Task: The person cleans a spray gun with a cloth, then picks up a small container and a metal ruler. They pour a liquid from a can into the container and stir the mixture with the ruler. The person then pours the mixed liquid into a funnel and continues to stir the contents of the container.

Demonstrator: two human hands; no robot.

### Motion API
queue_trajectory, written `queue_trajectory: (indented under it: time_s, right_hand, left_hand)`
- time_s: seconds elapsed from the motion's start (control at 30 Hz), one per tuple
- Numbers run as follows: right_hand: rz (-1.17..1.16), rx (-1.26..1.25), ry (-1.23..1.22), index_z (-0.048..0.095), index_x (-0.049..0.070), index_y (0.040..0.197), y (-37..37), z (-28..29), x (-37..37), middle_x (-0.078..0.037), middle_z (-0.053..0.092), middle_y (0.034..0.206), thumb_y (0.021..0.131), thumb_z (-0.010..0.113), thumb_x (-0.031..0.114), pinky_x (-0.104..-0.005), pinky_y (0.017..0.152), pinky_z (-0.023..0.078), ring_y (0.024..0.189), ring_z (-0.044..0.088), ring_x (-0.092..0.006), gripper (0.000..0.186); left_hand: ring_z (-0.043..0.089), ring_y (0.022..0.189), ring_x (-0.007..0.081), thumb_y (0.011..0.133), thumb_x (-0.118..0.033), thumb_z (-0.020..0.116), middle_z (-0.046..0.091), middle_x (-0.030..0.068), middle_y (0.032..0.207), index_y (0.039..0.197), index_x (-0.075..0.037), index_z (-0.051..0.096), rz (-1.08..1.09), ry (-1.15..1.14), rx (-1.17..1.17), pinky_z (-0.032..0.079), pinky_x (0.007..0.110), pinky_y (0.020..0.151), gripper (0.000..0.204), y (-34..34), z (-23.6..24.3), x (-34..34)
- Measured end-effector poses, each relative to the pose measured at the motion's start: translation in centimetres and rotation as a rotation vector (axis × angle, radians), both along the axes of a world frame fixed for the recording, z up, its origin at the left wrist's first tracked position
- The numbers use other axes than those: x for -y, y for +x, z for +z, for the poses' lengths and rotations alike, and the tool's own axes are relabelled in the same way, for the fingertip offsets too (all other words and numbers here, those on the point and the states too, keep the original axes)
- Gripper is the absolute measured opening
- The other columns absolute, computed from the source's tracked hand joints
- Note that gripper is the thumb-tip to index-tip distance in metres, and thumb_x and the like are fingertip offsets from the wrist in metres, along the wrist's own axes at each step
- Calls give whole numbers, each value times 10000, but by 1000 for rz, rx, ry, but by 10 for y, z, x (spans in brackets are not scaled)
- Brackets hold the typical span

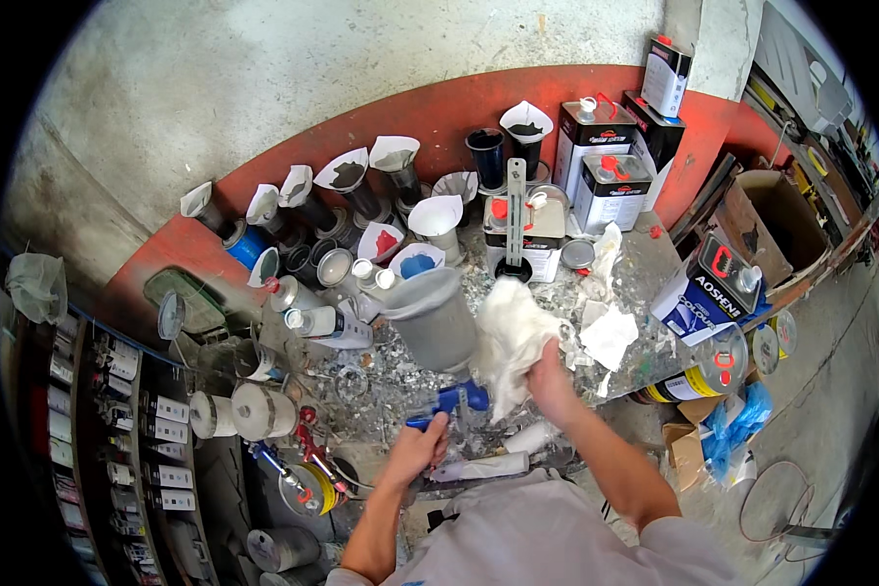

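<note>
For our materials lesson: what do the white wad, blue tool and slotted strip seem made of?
White wad: probably cloth or cotton, matte; loose, soft folds.
Blue tool: plastic or painted metal, smooth; its even colour leaves it open.
Slotted strip: likely metal, dull; grey with regular cutouts.

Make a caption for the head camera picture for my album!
Left hand gripping a blue tool, right hand holding a white wad, at a speckled workbench.

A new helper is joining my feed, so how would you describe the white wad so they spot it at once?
Find the cluttered workbench against the wall. Near its front edge, the person's right hand grips the white wad, just right of the big grey cup. Unlike the thin paper scraps lying to its right, it is bulky, soft-looking and held.
</note>
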State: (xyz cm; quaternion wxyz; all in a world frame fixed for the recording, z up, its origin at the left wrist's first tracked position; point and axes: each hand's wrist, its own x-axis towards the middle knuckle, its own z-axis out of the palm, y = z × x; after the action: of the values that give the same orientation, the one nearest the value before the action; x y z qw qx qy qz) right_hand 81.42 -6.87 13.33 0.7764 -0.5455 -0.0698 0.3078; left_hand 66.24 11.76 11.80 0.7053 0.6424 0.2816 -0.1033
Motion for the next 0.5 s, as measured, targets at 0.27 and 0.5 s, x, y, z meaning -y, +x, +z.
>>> queue_trajectory:
  time_s: [0.27,0.5]
  right_hand:
    - [-245,629,-5,183,-56,1529,-7,52,-42,-217,360,1494,1056,344,415,-359,1150,251,1381,360,-295,687]
    - [150,-108,514,510,-20,1363,26,32,-22,-130,621,1238,1005,549,323,-328,936,498,1104,613,-206,498]
  left_hand:
    - [485,514,101,940,-275,677,531,-2,537,648,3,591,45,333,87,397,312,490,411,-7,4,45]
    - [477,542,70,946,-178,657,526,-21,608,795,-44,614,-249,138,149,391,260,492,206,-27,11,21]
